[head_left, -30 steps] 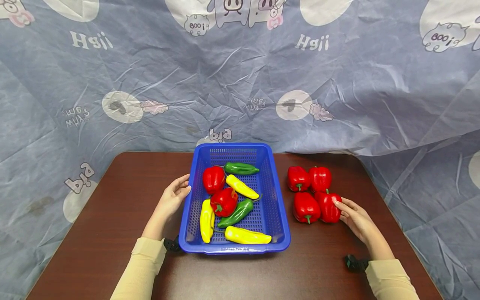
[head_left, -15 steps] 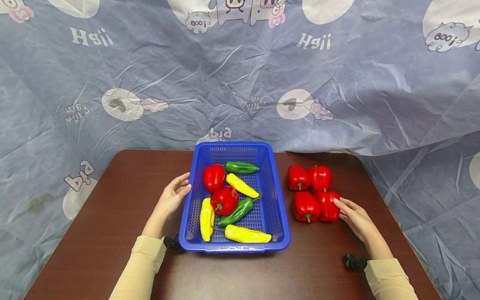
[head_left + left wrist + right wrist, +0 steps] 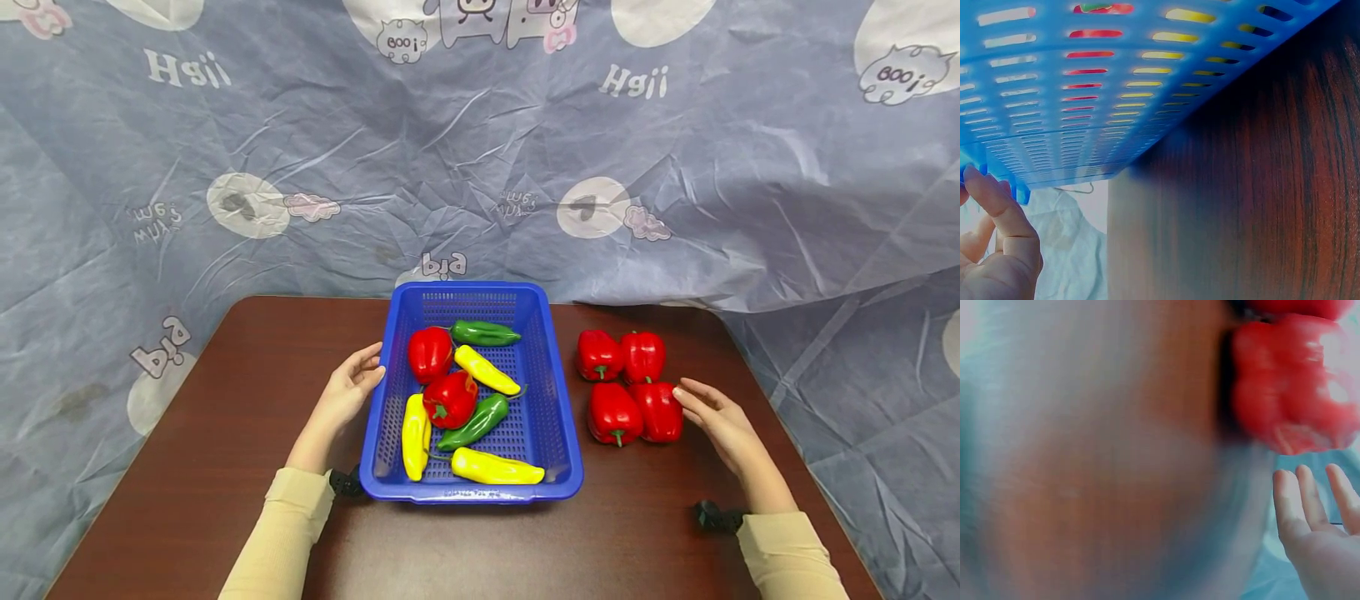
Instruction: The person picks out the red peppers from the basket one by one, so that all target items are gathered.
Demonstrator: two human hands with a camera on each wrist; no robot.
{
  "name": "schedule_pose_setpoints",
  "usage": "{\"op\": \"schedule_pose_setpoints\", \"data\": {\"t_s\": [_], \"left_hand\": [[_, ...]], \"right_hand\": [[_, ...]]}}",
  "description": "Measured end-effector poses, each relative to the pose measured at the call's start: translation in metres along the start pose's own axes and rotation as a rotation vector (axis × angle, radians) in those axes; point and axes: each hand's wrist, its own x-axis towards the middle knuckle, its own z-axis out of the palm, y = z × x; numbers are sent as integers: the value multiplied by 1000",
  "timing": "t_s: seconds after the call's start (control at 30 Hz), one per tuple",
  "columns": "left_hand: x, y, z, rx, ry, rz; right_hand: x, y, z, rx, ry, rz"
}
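Note:
My left hand (image 3: 347, 387) holds the left rim of a blue plastic basket (image 3: 564, 400); in the left wrist view its bent fingers (image 3: 1007, 209) are at the rim. Inside lie two red bell peppers (image 3: 450, 400), three long yellow peppers (image 3: 497, 467) and two long green peppers (image 3: 486, 333). On the right, several red bell peppers stand grouped in two rows. My right hand (image 3: 723, 425) is beside the front right bell pepper (image 3: 660, 412), fingers spread and holding nothing. A gap shows between its fingertips and that pepper (image 3: 1291, 387) in the right wrist view.
A dark brown wooden table (image 3: 187, 450) bears everything. Behind it hangs a wrinkled grey-blue printed cloth (image 3: 450, 167). A strip of tabletop separates the basket from the grouped bell peppers. Each wrist wears a black camera strap.
My right hand has come off the front right bell pepper and moved slightly right, its fingers loosening. The left hand keeps its place at the basket rim. The head view has shifted slightly.

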Motion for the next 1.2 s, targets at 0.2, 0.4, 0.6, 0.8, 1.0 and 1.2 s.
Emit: {"op": "schedule_pose_setpoints", "data": {"t_s": [0.2, 0.4, 0.6, 0.8, 1.0, 1.2], "left_hand": [[1, 0, 1, 5, 4, -2], [1, 1, 0, 10, 7, -8], [0, 1, 0, 14, 3, -5], [0, 0, 1, 2, 0, -5], [0, 0, 0, -1, -1, -10], [-1, 3, 1, 15, -5, 0]], "right_hand": [[0, -30, 3, 56, 15, -151], [5, -63, 21, -8, -24, -203], [13, -90, 47, 40, -68, -275], [18, -117, 75, 34, -101, -294], [25, -135, 105, 43, -133, -315], [34, -144, 140, -3, -203, -354]]}}
